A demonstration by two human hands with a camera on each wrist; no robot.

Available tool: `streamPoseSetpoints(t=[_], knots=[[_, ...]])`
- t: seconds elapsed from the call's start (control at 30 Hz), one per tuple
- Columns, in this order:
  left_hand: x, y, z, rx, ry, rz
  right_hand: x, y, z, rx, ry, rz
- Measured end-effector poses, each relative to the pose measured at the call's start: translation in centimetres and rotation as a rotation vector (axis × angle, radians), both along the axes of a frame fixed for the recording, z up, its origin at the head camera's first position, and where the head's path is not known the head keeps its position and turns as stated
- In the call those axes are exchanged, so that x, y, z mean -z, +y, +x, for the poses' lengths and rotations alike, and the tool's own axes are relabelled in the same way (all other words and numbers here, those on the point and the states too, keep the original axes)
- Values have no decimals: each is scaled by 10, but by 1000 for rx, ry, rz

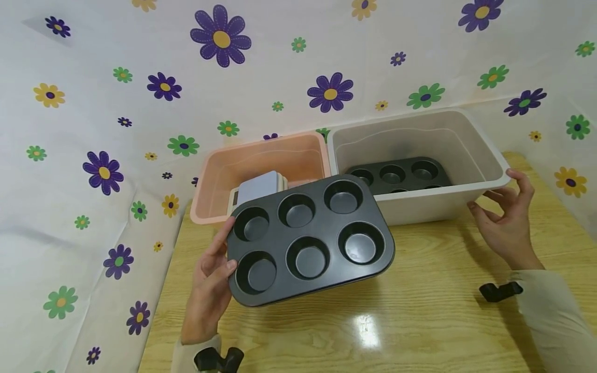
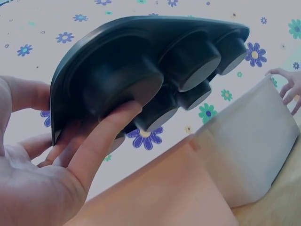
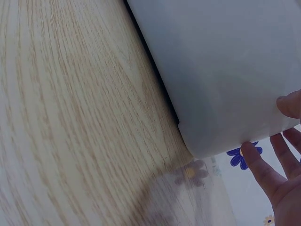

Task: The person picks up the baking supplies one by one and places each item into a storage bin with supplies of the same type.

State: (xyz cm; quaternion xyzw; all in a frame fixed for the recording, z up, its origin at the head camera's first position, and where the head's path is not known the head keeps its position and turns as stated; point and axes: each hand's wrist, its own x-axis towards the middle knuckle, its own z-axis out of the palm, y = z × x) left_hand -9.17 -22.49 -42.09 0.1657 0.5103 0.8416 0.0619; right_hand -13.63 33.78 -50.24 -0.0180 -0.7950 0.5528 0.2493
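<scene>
My left hand [image 1: 210, 285] grips a dark six-cup muffin tin [image 1: 284, 220] by its left edge. The tin is tilted, held up over the wooden table, its cups facing the head camera. In the left wrist view the undersides of its cups show, with a finger against one. My right hand [image 1: 508, 223] holds the front right corner of an off-white plastic bin [image 1: 420, 207], the thumb against its front wall and the other fingers around the corner. Inside that bin lies a second dark muffin tin [image 1: 408, 173], partly hidden by the front wall.
A peach plastic bin [image 1: 261, 147] stands left of the off-white one, their sides close together. In it is a pale blue and cream boxy item [image 1: 258, 186], partly covered by the held tin. Flower-printed sheeting [image 1: 280, 67] hangs behind and to the left of the wooden table [image 1: 420, 311].
</scene>
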Motion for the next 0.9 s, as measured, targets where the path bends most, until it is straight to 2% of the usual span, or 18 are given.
streamPoseSetpoints(t=[0.17, 0.63, 0.9], knots=[[-11, 11, -10, -25, -31, -3, 0, 0, 0, 5, 1, 4], [-22, 37, -36, -10, -37, 40, 1, -1, 1, 10, 7, -3], [-29, 47, -50, -16, -4, -26, 1, 0, 0, 15, 4, 3]])
